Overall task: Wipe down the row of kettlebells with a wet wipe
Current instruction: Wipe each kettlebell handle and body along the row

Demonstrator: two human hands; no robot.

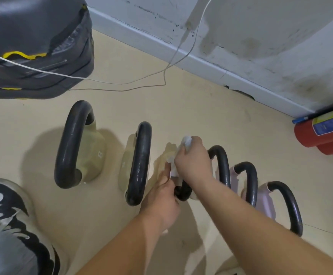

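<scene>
Several kettlebells with black handles stand in a row on the beige floor. The two at the left point(72, 147) point(140, 163) have beige bodies. My hands hide most of the third kettlebell point(183, 192). My right hand point(193, 159) grips a white wet wipe point(187, 142) wrapped over that kettlebell's handle. My left hand point(162, 201) holds the near end of the same handle, fingertips touching the wipe. Three more kettlebells point(224, 167) point(251, 181) point(289, 207) stand to the right, the last two with pale pink bodies.
A dark bag with yellow trim point(37, 48) lies at the back left, and white cables point(122, 83) trail over the floor. A red fire extinguisher point(324, 132) lies by the wall at the right. My shoe point(13, 215) is at the lower left.
</scene>
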